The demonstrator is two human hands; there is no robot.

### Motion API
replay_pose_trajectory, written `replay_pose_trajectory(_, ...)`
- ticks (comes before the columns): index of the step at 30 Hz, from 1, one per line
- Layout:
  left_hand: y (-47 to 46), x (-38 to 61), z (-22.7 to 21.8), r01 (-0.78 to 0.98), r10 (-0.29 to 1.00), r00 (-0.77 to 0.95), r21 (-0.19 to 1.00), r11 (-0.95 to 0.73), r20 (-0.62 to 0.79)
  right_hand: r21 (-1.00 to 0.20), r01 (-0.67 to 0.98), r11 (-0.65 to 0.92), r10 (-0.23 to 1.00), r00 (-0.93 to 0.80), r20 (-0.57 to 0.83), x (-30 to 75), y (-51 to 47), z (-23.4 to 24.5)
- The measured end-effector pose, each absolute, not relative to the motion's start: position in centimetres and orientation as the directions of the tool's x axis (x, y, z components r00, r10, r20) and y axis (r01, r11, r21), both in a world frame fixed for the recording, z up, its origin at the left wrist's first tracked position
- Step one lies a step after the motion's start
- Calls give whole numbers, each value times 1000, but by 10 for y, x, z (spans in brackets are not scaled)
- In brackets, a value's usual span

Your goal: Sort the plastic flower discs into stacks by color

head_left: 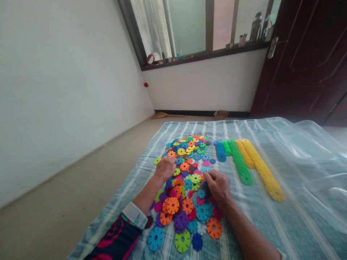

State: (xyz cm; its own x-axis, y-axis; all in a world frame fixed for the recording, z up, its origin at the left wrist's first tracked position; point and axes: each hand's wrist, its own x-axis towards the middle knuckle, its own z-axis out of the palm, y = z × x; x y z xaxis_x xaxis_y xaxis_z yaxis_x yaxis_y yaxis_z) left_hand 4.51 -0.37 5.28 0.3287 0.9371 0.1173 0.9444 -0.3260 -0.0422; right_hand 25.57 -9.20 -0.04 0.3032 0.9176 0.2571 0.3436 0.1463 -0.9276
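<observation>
The snowflake discs (172,206) were smooth, faintly glossy plastic, and they lay on a soft, matt striped cloth (260,216). To the right, a clear plastic sheet (320,155) had a crinkled shine. At the far right, the door (306,61) was dark polished wood with a metal handle (273,47), and the wall (67,90) at left was matt white.
</observation>
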Motion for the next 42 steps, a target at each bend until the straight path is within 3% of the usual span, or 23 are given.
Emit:
replay_pose_trajectory(4, 2, 43, 50, 947, 941, 316, 15, -320, 121, -929, 339, 147, 919, 301, 255, 256, -91, -1)
replay_pose_trajectory(11, 9, 36, 51, 974, 957, 226, -24, -225, 181, -936, 325, 134, 928, 291, 234, 257, -92, -1)
replay_pose_trajectory(19, 4, 40, 57, 969, 972, 232, -95, -227, 47, -931, 338, 135, 927, 289, 240, 257, -91, 0)
replay_pose_trajectory(23, 10, 43, 61, 975, 978, 210, -71, -210, -13, -932, 331, 148, 926, 286, 249, 257, -90, -3)
replay_pose_trajectory(30, 24, 35, 59, 968, 972, 210, 162, -191, -107, -926, 343, 157, 917, 298, 266, 256, -89, -4)
replay_pose_trajectory(38, 16, 26, 57, 841, 971, 234, 510, -179, -46, -917, 357, 180, 906, 303, 296, 256, -86, -6)
replay_pose_trajectory(42, 3, 35, 69, 758, 964, 263, 611, -228, 35, -910, 357, 210, 897, 300, 325, 254, -86, -5)
